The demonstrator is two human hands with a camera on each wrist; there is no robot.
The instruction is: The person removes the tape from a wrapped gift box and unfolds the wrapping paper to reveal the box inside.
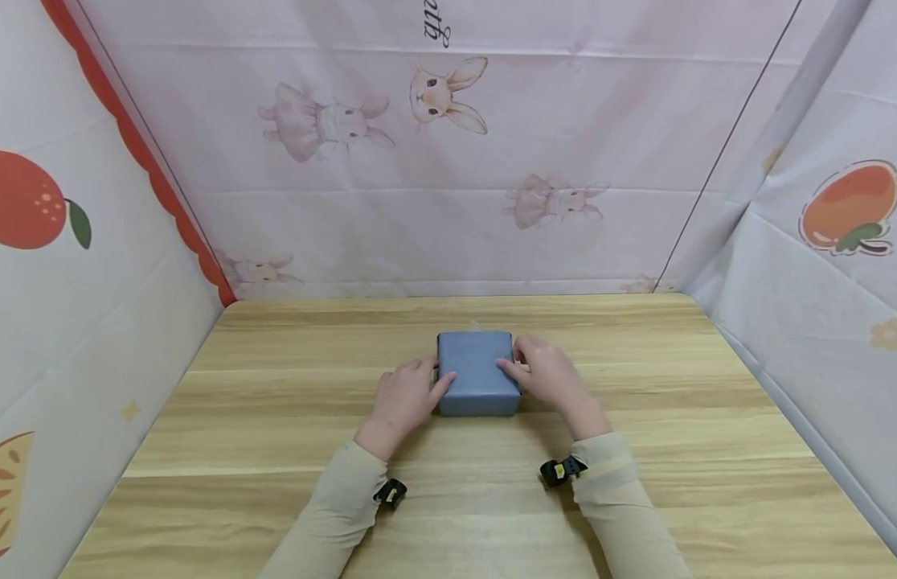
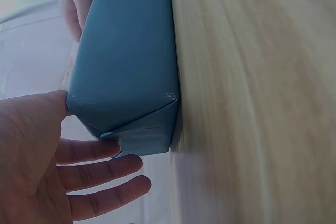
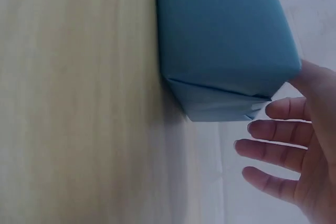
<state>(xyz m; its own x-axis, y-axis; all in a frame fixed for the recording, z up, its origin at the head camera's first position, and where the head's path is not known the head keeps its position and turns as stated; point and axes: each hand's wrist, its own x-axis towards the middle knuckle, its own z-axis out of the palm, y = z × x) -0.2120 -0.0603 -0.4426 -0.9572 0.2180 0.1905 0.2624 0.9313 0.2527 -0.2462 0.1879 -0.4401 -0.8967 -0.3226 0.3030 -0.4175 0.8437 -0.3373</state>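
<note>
A box wrapped in blue paper (image 1: 477,363) sits on the wooden table, in front of the person. At its left end is the left hand (image 1: 405,396), thumb on the top edge. In the left wrist view, this left hand (image 2: 47,156) has its index fingertip against the folded end flap, while the other fingers extend loosely past it. On the opposite end, the right hand (image 1: 553,374) lays its thumb on the top. The right wrist view shows the right hand (image 3: 310,145) with spread, slightly bent fingers beside the folded end of the box (image 3: 226,30); contact there is unclear.
A small translucent piece (image 1: 475,326) shows behind the box, perhaps tape. Printed cloth walls (image 1: 448,241) enclose the wooden table (image 1: 275,450) at the back and both sides. Each sleeve has a black wrist camera, one on the left (image 1: 391,493), one on the right (image 1: 562,471).
</note>
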